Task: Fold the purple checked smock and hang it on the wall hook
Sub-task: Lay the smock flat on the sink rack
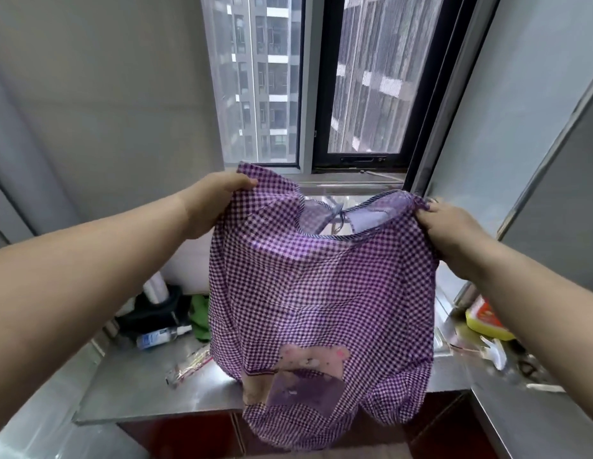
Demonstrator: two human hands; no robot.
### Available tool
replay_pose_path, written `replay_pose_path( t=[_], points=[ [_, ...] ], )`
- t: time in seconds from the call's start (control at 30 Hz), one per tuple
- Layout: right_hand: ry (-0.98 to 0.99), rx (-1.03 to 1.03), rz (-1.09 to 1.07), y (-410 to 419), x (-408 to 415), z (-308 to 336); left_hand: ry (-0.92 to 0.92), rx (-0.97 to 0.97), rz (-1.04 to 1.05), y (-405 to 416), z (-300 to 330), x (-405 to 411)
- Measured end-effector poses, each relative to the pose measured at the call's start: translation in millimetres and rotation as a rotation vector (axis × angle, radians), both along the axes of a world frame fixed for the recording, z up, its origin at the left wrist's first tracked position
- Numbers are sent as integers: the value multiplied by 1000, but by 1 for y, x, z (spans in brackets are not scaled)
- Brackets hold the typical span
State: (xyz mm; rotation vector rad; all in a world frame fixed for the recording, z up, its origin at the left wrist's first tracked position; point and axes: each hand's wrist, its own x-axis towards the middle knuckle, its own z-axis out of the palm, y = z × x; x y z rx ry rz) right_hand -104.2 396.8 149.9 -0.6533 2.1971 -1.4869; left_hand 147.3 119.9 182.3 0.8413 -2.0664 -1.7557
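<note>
From your head camera, your left hand [212,202] and right hand [454,233] each pinch an upper corner of the purple-and-white checked fabric smock [321,293], holding it spread in the air before the dark-framed window [316,94]. Its hem, with a pink bear patch, hangs past the front edge of the stainless steel counter [136,385]. On that counter lie a clear plastic bottle [162,336], a green cloth [199,318] and a yellow container [487,321]. Grey walls flank the window.

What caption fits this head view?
Left hand and right hand hold the purple checked smock spread by its shoulders above a steel counter.
</note>
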Motion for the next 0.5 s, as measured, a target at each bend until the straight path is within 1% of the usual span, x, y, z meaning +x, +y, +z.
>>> replay_pose_path(
  t=[0.13,0.2,0.27,0.3,0.33,0.4,0.43,0.47,0.5],
  points=[
    [275,244,71,10,15,5,-216,-184,-199,-1,6,15],
    [360,335,122,15,18,2,-356,-364,-273,2,9,23],
    [396,392,163,19,23,0,-467,-564,-259,6,10,29],
    [420,401,162,22,24,0,-451,-611,-220,9,10,32],
    [446,385,136,23,26,1,-379,-586,-160,10,9,33],
    [453,227,-35,25,24,9,-166,-458,-38,13,12,37],
    [451,147,-113,26,21,12,-98,-420,-34,12,14,40],
    [461,135,-137,27,19,15,-78,-420,-90,12,17,44],
    [464,170,-125,28,15,16,-83,-428,-182,12,18,47]
  ],
)
